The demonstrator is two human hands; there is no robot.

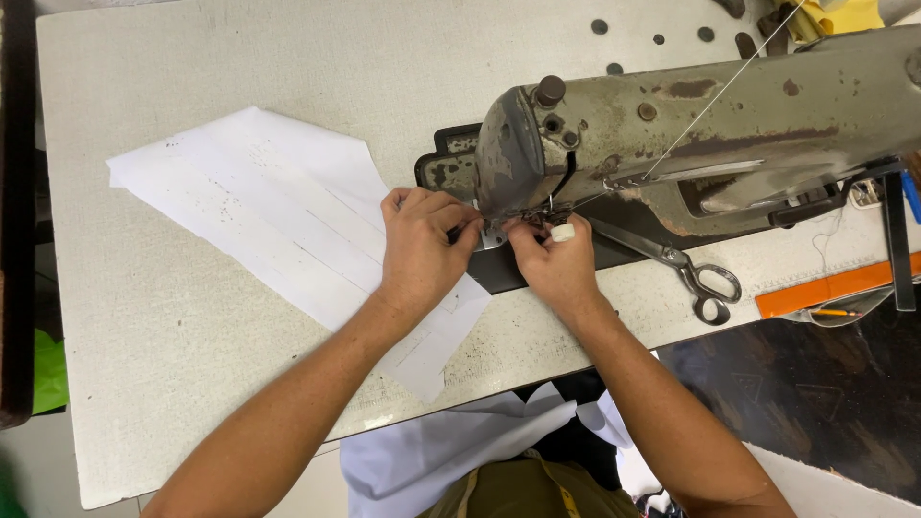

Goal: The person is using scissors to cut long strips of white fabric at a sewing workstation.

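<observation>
White fabric panel [278, 216] lies flat on the counter [144, 336], one corner drawn in under the head of the sewing machine [691, 125]. Long axis of the panel runs from 10 o'clock (far-left end) to 4 o'clock (near end by the counter edge). From the needle area the bulk of the cloth lies toward 9 o'clock.

Left hand [422, 251]: palm down on the panel, fingers curled toward the presser foot at its 2 o'clock. Grip narrow, fingertips pinched together at the foot; cannot tell whether they pinch cloth or thread.

Right hand [554, 261]: just at 3 o'clock of the left hand, nearly touching it, fingertips tucked under the machine head. One finger wears a white wrap [562, 231]. Grip narrow, closed on something fine at the needle; the object is hidden.

Left hand is the one on the cloth; right hand rests on the dark machine bed, off it.

Thread [729, 82] runs taut from 1 o'clock down to the head.

Count: fabric panels on the counter, 1; more white cloth hangs over the near edge at 6 o'clock. Scissors [686, 269], 1, at 3 o'clock of the right hand, blades toward it. Sewing machine, 1. Orange ruler [825, 288], 1. Hands, 2.
</observation>
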